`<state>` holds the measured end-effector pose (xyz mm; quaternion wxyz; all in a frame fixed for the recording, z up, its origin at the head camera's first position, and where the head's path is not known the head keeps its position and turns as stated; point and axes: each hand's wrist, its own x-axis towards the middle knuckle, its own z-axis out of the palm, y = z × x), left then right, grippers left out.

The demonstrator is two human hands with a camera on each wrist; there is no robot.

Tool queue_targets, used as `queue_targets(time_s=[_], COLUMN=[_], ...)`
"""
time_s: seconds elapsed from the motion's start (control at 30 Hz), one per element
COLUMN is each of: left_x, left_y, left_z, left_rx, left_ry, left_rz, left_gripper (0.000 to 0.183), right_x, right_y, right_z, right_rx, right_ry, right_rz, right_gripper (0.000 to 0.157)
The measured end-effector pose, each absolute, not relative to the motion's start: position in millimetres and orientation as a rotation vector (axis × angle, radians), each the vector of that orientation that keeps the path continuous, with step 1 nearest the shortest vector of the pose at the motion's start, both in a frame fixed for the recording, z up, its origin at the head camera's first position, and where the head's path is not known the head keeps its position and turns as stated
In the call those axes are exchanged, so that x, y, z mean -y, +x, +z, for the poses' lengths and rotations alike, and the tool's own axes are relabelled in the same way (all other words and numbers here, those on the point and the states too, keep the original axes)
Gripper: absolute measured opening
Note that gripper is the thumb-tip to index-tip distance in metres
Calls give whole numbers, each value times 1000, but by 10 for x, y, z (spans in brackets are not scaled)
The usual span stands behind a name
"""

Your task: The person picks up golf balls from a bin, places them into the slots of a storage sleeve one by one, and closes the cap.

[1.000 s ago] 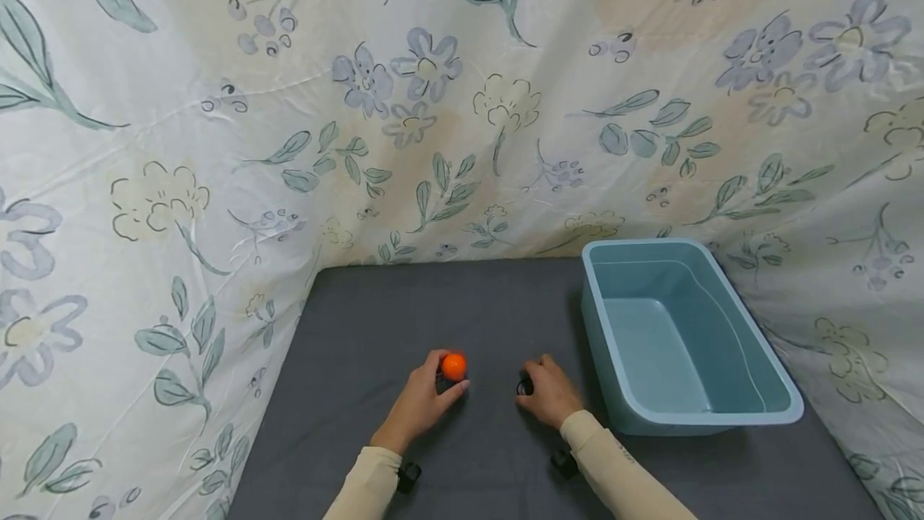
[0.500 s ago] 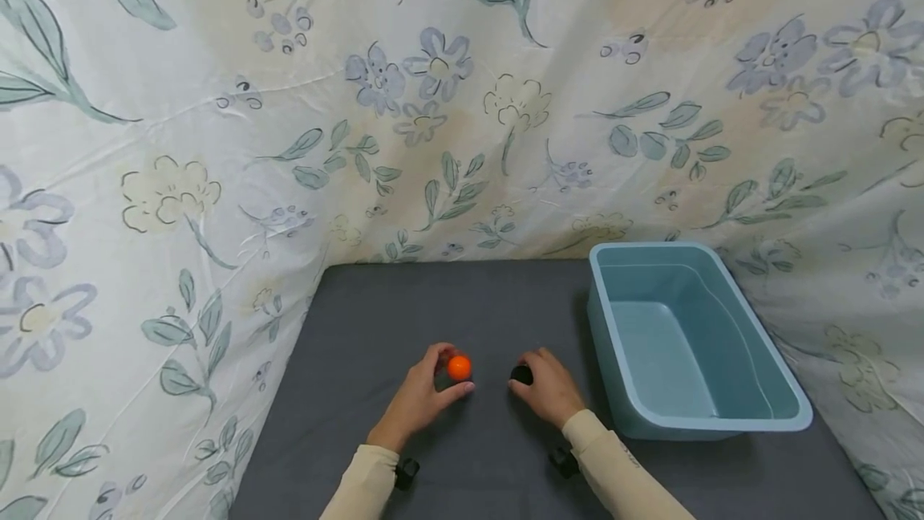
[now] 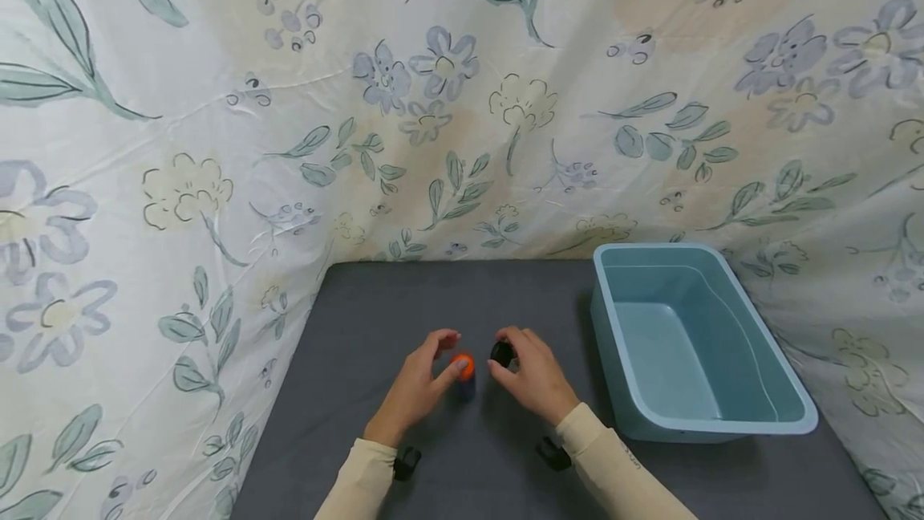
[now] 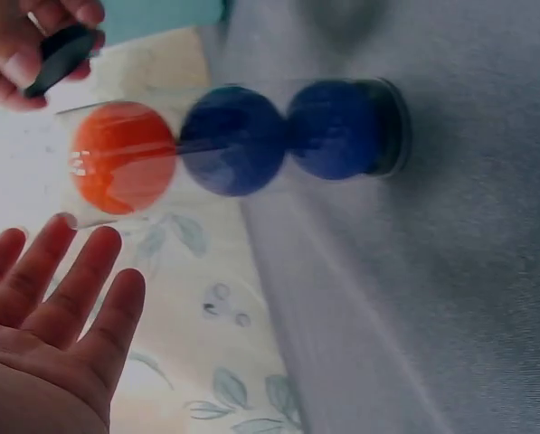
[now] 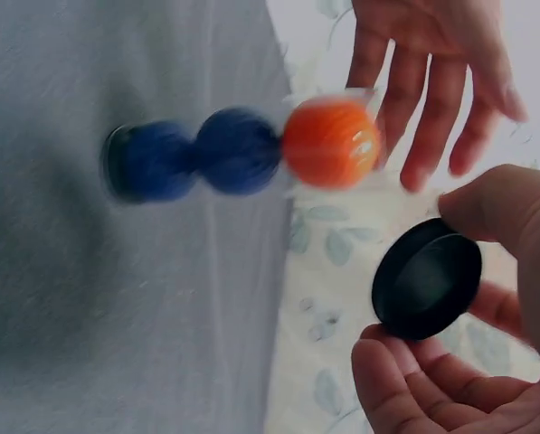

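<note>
A clear tube (image 4: pixel 402 127) stands upright on the dark cloth, its bottom end dark. Inside are an orange ball (image 4: pixel 123 158) at the top and two blue balls (image 4: pixel 233 140) under it. My left hand (image 3: pixel 410 387) is spread beside the tube's upper end; the left wrist view shows its fingers extended and apart from the wall. Between thumb and fingers, my right hand (image 3: pixel 540 375) holds a round black lid (image 5: pixel 428 278) by its edge, hollow side showing in the right wrist view. The lid is to the right of the tube's top, not touching it.
A light blue plastic tub (image 3: pixel 613 343) sits at the right on the dark cloth-covered table (image 3: pixel 390 303). Floral fabric (image 3: pixel 433 143) hangs behind and along the sides. Black wrist cameras (image 3: pixel 407 462) are strapped near both cuffs.
My right hand has moved left and away from me with the lid, closer to the tube. My left fingers have opened wider around the tube's top. The head view has shifted slightly.
</note>
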<state>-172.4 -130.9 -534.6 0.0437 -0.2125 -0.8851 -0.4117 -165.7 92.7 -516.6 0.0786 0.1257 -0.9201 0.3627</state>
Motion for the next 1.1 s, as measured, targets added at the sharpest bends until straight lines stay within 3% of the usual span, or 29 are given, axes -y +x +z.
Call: queue_targets(time_s=[0.3,0.63,0.9,1.1], left_x=[1295,1299,1333,1361], left_y=[-1742,-1738,-1712,-1724], left_z=[-5224,-5304,-5400,-5435], left_rx=[2646,2688,2713,2668], left_ry=[-742,-640,-651,-689], left_rz=[-1216,-1166,-1142,-1135], left_gripper=[42,36,34,35], right_x=[-758,-605,-568,-537], right_y=[-1623,-1608,-1598,-1613], right_z=[-5077,-5348,-5571,-5676], right_rx=[2547,2469,2464,2400], right_ry=[548,604,642,688], right_rz=[1136,1173,1203,1218], right_gripper=[30,21,35,37])
